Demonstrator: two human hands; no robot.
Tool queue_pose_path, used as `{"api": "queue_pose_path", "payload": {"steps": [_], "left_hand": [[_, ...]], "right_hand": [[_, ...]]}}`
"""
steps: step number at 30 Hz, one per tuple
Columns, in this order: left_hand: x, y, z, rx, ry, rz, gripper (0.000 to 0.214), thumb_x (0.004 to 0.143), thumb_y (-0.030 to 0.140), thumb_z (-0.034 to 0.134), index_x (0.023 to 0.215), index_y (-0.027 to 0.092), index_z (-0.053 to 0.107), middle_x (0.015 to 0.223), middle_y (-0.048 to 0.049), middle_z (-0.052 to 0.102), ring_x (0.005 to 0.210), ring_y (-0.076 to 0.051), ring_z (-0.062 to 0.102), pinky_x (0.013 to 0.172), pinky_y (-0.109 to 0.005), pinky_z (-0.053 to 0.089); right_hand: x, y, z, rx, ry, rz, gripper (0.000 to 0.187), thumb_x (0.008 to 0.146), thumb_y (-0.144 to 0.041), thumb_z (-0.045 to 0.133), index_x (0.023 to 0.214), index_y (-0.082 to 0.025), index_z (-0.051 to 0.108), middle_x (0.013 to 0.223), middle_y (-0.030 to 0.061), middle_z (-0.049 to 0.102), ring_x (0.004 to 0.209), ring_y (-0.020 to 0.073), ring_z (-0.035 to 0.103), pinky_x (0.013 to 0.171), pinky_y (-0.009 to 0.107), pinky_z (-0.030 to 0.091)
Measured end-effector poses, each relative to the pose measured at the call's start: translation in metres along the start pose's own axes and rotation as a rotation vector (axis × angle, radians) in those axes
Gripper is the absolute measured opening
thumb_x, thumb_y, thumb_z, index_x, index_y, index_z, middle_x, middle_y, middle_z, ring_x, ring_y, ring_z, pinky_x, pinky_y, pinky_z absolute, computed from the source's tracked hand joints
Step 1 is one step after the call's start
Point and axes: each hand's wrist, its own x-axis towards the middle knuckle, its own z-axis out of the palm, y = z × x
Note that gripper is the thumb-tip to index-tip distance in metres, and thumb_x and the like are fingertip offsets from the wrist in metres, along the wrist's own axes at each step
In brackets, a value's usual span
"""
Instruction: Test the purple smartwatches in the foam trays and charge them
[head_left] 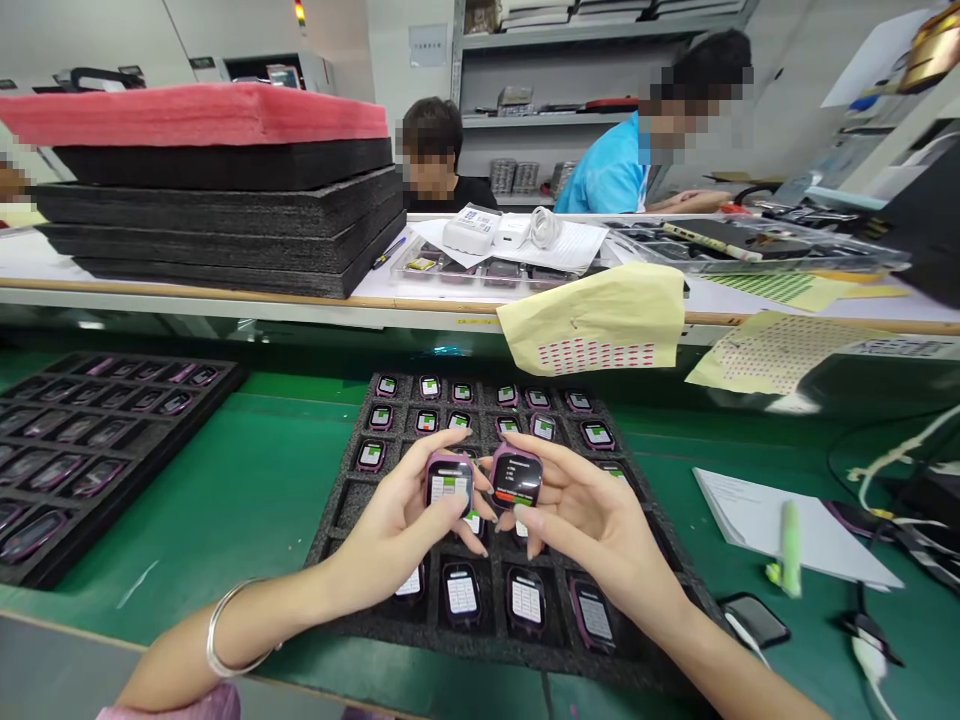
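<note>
My left hand [405, 510] grips a purple smartwatch [448, 480] without a strap, its thumb over the lit screen, which shows a grid with a green patch. A second purple smartwatch [517, 472] is held in my right hand [585, 500]; its dark screen has white text lines and a red and a green area at the bottom. Both are held side by side above a black foam tray [352, 505]. Rows of similar watches sit in the tray's pockets, several with green patches, the nearest ones such as this watch [460, 594] with white grids. My hands hide the tray's middle.
Another foam tray [217, 390] of watches lies left. Stacked black foam trays [225, 240] under pink foam [202, 115] stand on the shelf ahead. At right are papers [810, 530], a green marker [790, 550] and cables [870, 655]. Two people [611, 165] sit beyond the shelf.
</note>
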Motion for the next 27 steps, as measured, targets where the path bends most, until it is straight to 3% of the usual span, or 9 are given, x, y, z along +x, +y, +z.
{"api": "queue_pose_path", "payload": {"steps": [8, 22, 27], "left_hand": [[-0.0001, 0.0033, 0.0025, -0.007, 0.039, -0.009, 0.057, 0.079, 0.012, 0.063, 0.130, 0.024, 0.041, 0.104, -0.0074, 0.054, 0.089, -0.019, 0.058, 0.072, -0.032, 0.057], [0.0008, 0.0026, 0.0006, 0.047, 0.004, 0.010, 0.046, 0.083, 0.012, 0.057, 0.125, 0.022, 0.043, 0.100, -0.0061, 0.054, 0.086, -0.017, 0.056, 0.068, -0.029, 0.058], [0.0035, 0.0009, 0.0008, 0.122, 0.068, 0.032, 0.037, 0.086, 0.021, 0.057, 0.122, 0.021, 0.045, 0.093, -0.0051, 0.054, 0.079, -0.016, 0.058, 0.055, -0.025, 0.057]], "right_hand": [[0.0020, 0.0012, 0.0007, 0.000, 0.030, -0.001, 0.044, 0.084, -0.019, 0.065, 0.126, -0.022, 0.053, 0.104, 0.0103, 0.065, 0.073, 0.0203, 0.065, 0.050, 0.025, 0.054], [0.0039, 0.0049, -0.0011, 0.005, 0.094, -0.015, 0.025, 0.090, -0.025, 0.061, 0.114, -0.021, 0.061, 0.087, 0.0056, 0.066, 0.058, 0.0154, 0.064, 0.043, 0.020, 0.051], [0.0035, 0.0080, -0.0031, 0.045, 0.036, -0.049, 0.026, 0.091, -0.024, 0.057, 0.117, -0.021, 0.061, 0.088, 0.0068, 0.066, 0.060, 0.0173, 0.065, 0.044, 0.021, 0.052]]}}
